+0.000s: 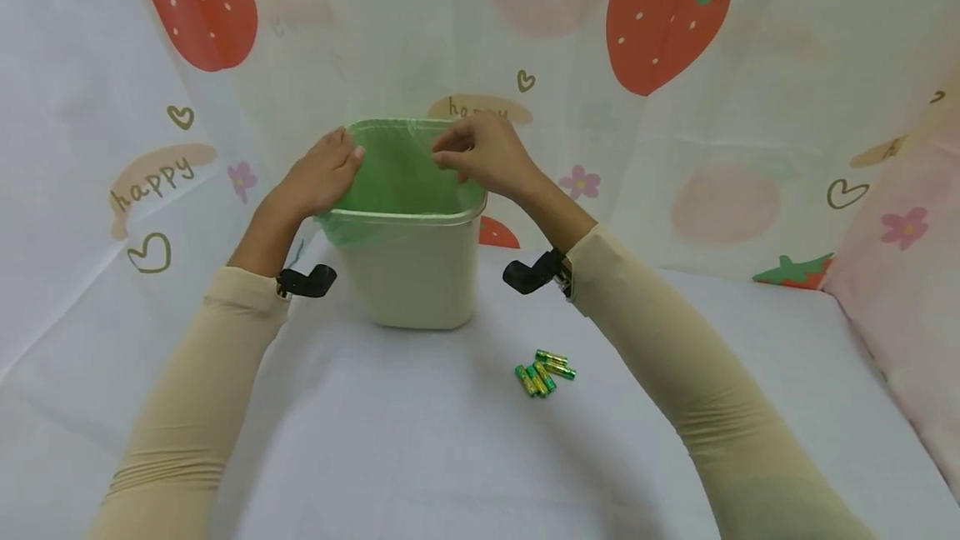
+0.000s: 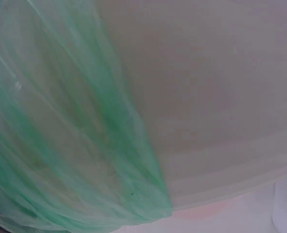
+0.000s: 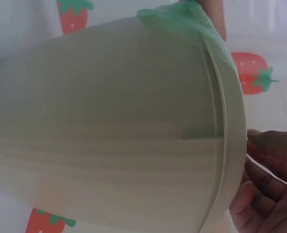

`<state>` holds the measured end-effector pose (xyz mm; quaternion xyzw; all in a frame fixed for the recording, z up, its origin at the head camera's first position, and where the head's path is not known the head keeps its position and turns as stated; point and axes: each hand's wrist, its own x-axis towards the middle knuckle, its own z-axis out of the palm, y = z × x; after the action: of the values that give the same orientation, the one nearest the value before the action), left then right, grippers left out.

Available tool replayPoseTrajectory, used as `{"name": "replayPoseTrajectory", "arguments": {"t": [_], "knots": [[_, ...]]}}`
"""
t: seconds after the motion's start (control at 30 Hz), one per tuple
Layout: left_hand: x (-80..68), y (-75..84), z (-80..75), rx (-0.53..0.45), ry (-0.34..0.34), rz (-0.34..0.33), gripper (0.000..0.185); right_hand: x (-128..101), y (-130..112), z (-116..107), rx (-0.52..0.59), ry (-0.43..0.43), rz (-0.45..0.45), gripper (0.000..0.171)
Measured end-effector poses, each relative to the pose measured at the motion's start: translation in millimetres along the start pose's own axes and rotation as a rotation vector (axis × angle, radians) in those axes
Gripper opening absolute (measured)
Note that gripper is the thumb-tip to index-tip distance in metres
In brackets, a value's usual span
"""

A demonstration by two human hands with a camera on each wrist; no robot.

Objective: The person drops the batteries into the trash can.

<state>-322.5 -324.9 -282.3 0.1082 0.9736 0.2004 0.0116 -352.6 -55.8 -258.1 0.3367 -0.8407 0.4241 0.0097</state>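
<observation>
A pale cream bin (image 1: 408,273) stands upright on the white cloth, lined with a thin green bin bag (image 1: 397,169). At the bin's left rim my left hand (image 1: 318,173) holds the bag against the edge, its thumb toward the opening. Over the right side of the opening, my right hand (image 1: 483,152) has its thumb and index finger brought together at the bag's edge. In the left wrist view the bag's folded-over part (image 2: 85,126) hangs wrinkled down the outer wall. The right wrist view shows the right fingers (image 3: 267,194) curled close beside the bare rim (image 3: 235,126).
Several small green and gold batteries (image 1: 545,372) lie in a cluster on the white cloth (image 1: 390,440), in front and to the right of the bin. A cloth backdrop (image 1: 420,40) with strawberries, hearts and lettering hangs behind it. A pinkish panel (image 1: 907,273) borders the right side.
</observation>
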Motion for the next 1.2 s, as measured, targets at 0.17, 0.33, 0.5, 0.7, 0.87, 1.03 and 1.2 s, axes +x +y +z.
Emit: {"name": "replayPoseTrajectory", "arguments": {"t": [0.17, 0.33, 0.5, 0.7, 0.87, 1.03, 1.2], "knots": [[-0.2, -2.2, -1.1, 0.01, 0.008, -0.004, 0.066, -11, 2, -5, -0.003, 0.023, -0.014, 0.018], [-0.7, -2.2, -1.7, 0.008, 0.007, -0.004, 0.067, -25, 7, -9, 0.003, 0.06, 0.002, 0.016], [-1.5, -1.3, -1.9, 0.011, 0.004, -0.005, 0.066, -41, 11, -12, 0.05, 0.068, 0.02, 0.013], [-1.8, -0.2, -1.7, 0.013, 0.007, -0.011, 0.066, -57, 14, -14, 0.086, 0.084, 0.021, 0.014], [-2.7, -0.6, -1.2, 0.006, 0.006, -0.014, 0.066, -70, 16, -16, 0.098, 0.083, 0.011, 0.016], [-2.8, -0.5, -1.0, -0.004, 0.004, -0.019, 0.066, -87, 20, -18, 0.094, 0.087, 0.026, 0.017], [-1.2, 1.6, -0.7, 0.001, 0.005, -0.009, 0.066, -107, 27, -21, 0.08, 0.099, 0.057, 0.017]]}}
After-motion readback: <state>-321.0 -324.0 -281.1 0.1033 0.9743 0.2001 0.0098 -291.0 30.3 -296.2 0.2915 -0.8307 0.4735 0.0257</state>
